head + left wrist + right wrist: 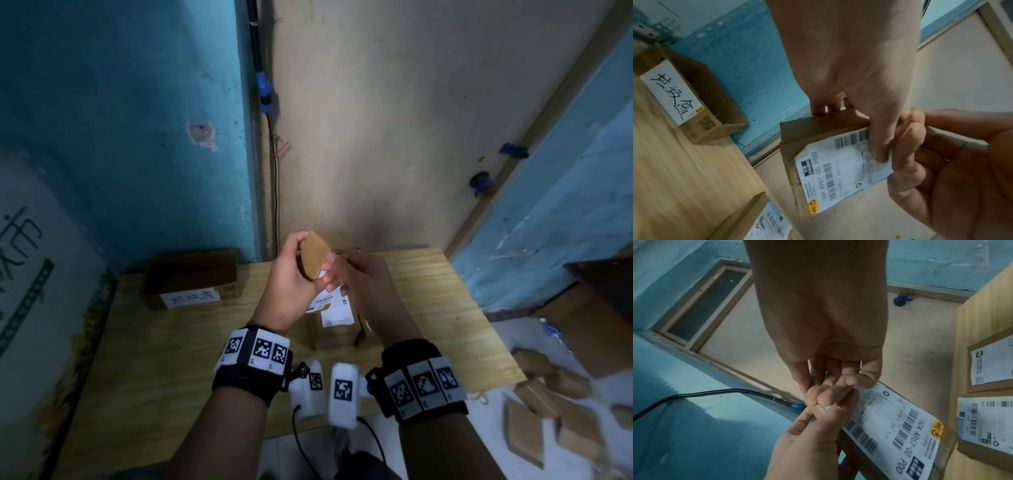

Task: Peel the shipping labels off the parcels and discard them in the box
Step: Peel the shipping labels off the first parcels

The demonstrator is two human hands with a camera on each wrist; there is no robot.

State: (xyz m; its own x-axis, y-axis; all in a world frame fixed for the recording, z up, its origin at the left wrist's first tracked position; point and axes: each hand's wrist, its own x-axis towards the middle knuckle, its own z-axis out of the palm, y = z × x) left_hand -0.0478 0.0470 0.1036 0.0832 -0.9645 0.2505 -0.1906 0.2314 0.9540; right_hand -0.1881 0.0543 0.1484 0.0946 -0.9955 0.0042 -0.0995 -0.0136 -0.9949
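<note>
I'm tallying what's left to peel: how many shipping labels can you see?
3. One label is on the parcel in the left hand; two more labels are on the table. The floor boxes may hide others.

The shipping label (840, 175) on the held parcel (809, 129) reads "160A A967-00 PDD". The white slip (672, 92) on the box (715, 104), upper left, bears handwritten Chinese characters.

The left hand (849, 78) grips a parcel (807, 133) above the desk (684, 178) while the right hand (953, 162) pinches its label (840, 175).
</note>
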